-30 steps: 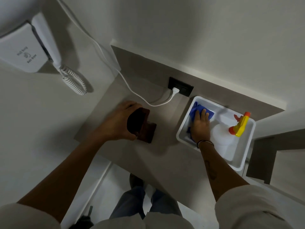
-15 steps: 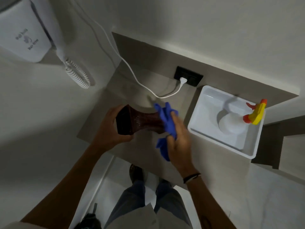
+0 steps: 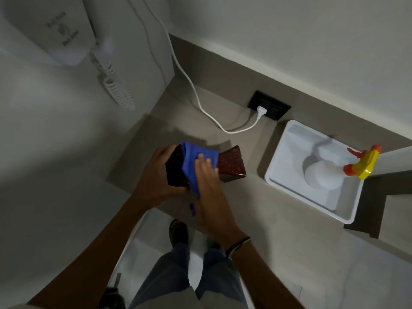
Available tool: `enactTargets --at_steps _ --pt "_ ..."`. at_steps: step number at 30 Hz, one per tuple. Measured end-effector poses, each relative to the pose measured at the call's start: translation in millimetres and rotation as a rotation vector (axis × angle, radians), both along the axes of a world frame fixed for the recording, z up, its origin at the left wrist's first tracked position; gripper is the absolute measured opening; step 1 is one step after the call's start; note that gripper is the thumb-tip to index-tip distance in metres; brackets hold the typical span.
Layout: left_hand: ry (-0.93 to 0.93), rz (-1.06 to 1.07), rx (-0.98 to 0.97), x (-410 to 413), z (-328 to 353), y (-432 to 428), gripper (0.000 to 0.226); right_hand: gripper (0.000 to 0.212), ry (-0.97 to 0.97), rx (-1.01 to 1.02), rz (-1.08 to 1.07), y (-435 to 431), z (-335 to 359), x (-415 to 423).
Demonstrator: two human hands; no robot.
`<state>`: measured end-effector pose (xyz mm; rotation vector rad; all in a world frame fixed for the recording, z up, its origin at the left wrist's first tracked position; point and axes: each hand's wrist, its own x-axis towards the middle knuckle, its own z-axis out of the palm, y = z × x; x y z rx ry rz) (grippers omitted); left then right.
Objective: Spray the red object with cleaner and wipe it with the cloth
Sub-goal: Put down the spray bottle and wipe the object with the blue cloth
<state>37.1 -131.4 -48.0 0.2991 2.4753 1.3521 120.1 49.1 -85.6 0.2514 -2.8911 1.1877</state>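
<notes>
The dark red glossy object lies tilted above the grey counter, its wide square base pointing right. My left hand grips its open left end. A blue cloth is draped over its middle, and my right hand presses flat on the cloth against the red object. The spray bottle, white with a yellow and orange trigger head, lies in the white tray at the right, away from both hands.
A white wall-mounted dryer with a coiled cord hangs at the upper left. A white cable runs down to a black socket on the back wall. My legs and shoes show below the counter edge.
My right hand lifted the blue cloth out of the tray, carried it left and laid it on the red object. My left hand raised and turned the object.
</notes>
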Motion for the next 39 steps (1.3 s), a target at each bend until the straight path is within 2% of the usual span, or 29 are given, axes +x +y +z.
enactTargets --at_steps 3,6,8,12,14,17,18,20,22,24,27,32,35,36,39 --pt "0.005 -0.01 0.009 1 1 -5 0.114 0.103 0.07 0.039 0.072 2 -4 0" --pt "0.002 -0.001 0.005 6 1 -10 0.118 0.092 -0.09 0.173 -0.084 51 -6 -15" --pt "-0.008 0.017 -0.003 6 0 -7 0.12 0.095 -0.114 0.163 -0.126 59 -2 -19" --pt "0.034 0.002 -0.001 3 -1 -1 0.113 0.101 0.019 0.049 0.111 3 5 -9" --pt "0.031 0.008 -0.008 3 -1 -5 0.108 0.1 0.094 0.12 0.165 5 3 -9" --pt "0.043 -0.009 -0.05 8 -3 -10 0.114 0.086 -0.018 0.255 -0.004 58 -1 -17" --pt "0.043 0.001 -0.043 8 -4 -9 0.115 0.082 -0.077 0.213 -0.092 76 -1 -18" --pt "0.022 0.066 -0.008 8 -5 -5 0.111 0.077 -0.198 -0.058 -0.317 99 1 -19" --pt "-0.015 0.193 0.043 9 -2 0 0.09 0.071 -0.306 -0.359 -0.521 105 1 -16" --pt "-0.07 0.308 0.051 8 3 8 0.063 0.059 -0.379 -0.561 -0.608 103 2 -12" --pt "-0.119 0.394 -0.008 3 6 16 0.052 0.055 -0.419 -0.697 -0.644 101 5 -19" --pt "-0.142 0.251 -0.122 -7 11 17 0.084 0.054 -0.419 -0.71 -0.615 105 11 -39" --pt "-0.126 0.111 -0.039 -5 12 13 0.069 0.055 -0.412 -0.682 -0.593 105 9 -42" --pt "-0.153 0.067 0.014 -3 14 9 0.074 0.055 -0.406 -0.673 -0.588 105 9 -42" --pt "-0.176 -0.014 0.017 3 6 -4 0.121 0.059 -0.37 -0.636 -0.559 99 9 -39"
